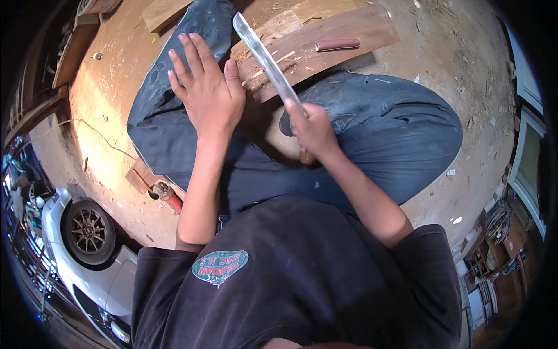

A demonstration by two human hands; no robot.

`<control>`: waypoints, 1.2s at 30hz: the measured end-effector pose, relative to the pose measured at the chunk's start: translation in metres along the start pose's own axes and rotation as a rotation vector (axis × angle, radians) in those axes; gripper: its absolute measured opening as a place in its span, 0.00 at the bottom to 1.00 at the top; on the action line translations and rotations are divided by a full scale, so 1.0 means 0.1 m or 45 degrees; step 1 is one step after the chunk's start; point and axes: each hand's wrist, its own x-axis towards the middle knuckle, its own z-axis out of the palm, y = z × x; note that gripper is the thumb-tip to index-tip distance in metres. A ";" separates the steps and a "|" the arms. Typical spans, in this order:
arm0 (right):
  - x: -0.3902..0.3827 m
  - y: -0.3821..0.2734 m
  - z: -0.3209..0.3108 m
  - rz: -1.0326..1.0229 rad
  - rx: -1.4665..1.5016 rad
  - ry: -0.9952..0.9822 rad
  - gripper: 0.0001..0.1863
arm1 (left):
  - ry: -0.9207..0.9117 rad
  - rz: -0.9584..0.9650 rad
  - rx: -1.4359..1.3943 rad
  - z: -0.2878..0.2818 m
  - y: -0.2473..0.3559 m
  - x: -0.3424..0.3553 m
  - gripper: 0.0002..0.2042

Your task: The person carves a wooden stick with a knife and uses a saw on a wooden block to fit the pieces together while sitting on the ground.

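My right hand [314, 129] is wrapped around the wooden handle of a machete [267, 63]. The long, worn metal blade points up and to the left, clear of my left hand. My left hand [213, 96] is raised over my left shin with its fingers spread, holding nothing. In front of my folded legs lies a wide brown wooden board [349, 26], with wood shavings and thin slivers [285, 57] scattered on it. A short reddish-brown piece, like a handle or sheath [337, 45], rests on the board, to the right of the blade.
A red power tool [170, 198] lies on the floor beside my left hip, close to a small wooden piece [141, 176]. Another plank [165, 14] is at the far left. A white car [113, 273] stands behind on the left. Shelves with clutter [494, 262] are at right.
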 end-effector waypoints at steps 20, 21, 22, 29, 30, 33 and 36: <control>-0.03 -0.16 0.06 0.097 -0.049 -0.005 0.30 | -0.006 0.005 -0.006 -0.01 0.04 0.01 0.35; -0.06 -0.26 0.08 0.041 -0.090 -0.001 0.30 | -0.004 -0.009 0.006 -0.04 0.00 -0.01 0.35; -0.06 -0.37 0.04 0.084 0.079 0.058 0.29 | -0.002 0.003 0.025 -0.02 0.01 -0.01 0.35; -0.07 -0.18 0.10 0.102 0.053 0.139 0.28 | -0.005 0.008 0.007 -0.03 0.01 0.00 0.35; -0.07 -0.27 0.06 0.077 0.094 0.158 0.28 | -0.019 -0.008 0.005 -0.05 0.00 -0.01 0.35; -0.09 -0.50 -0.02 0.137 0.311 0.255 0.28 | -0.004 0.016 -0.014 -0.04 0.04 0.03 0.35; -0.12 -0.33 0.12 0.134 0.007 0.173 0.28 | -0.018 0.007 0.006 -0.04 0.01 0.00 0.35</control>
